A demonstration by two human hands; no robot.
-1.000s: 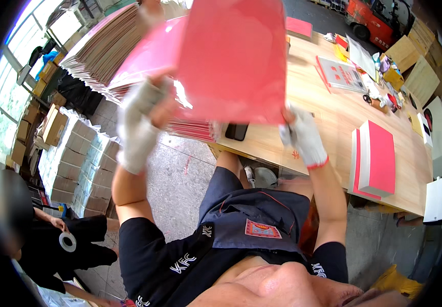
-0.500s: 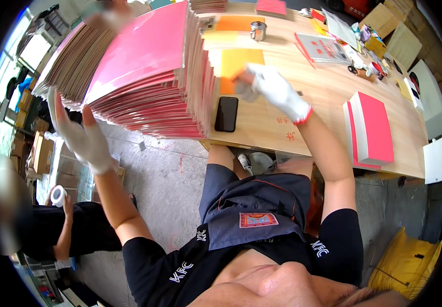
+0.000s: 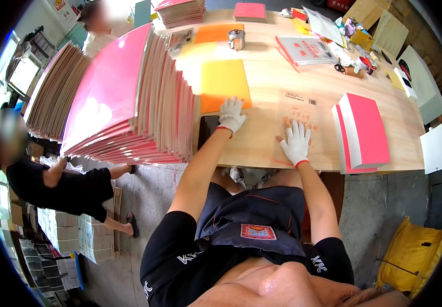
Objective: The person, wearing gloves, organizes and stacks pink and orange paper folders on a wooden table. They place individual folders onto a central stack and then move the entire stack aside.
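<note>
My left hand [image 3: 231, 114], in a white glove with fingertips bare, lies with fingers stretched out at the near edge of an orange and yellow sheet [image 3: 225, 81]. Beside its wrist is a black phone [image 3: 208, 130], partly covered by the forearm. My right hand [image 3: 297, 142], gloved the same way, rests flat with spread fingers on a clear plastic bag [image 3: 300, 105] with red print. Neither hand grips anything. A tall stack of pink-covered, plastic-wrapped packs [image 3: 108, 92] stands left of my left hand. To the right of my right hand sits a thick pink-covered block of white paper [image 3: 367, 130].
The wooden table [image 3: 267, 77] also holds a metal cup [image 3: 236, 39], a printed clear packet [image 3: 307, 50], scissors [image 3: 339, 68] and tape rolls. Another stack [image 3: 57, 92] stands at far left. One person [image 3: 62, 184] stands at left, another [image 3: 98, 38] behind the stacks. A yellow sack [image 3: 415, 253] lies lower right.
My left hand has come from the stack's left side across to the table beside the phone. My right hand has moved down toward the near edge onto the clear bag.
</note>
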